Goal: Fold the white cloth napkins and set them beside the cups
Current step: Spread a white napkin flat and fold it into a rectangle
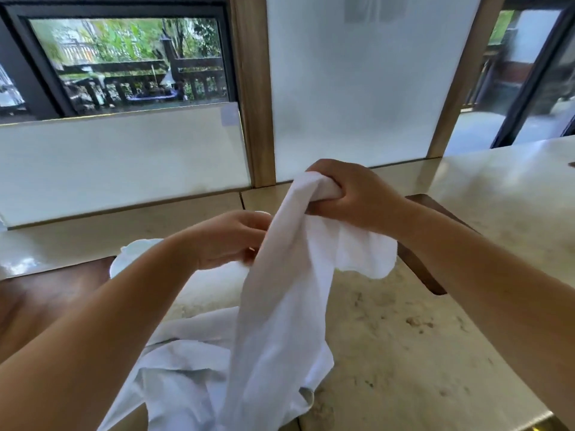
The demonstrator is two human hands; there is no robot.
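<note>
Napkin (280, 290) is bunched in the right hand (351, 197) whose grip is clamped on its top, left hand (227, 241) pinching its edge, hanging over the counter (404, 337), so it'll probably fold crooked unless spread flat.

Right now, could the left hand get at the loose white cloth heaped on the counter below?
Probably yes: the left hand hovers just above the heaped cloth, with nothing between them; it only touches the hanging napkin.
</note>
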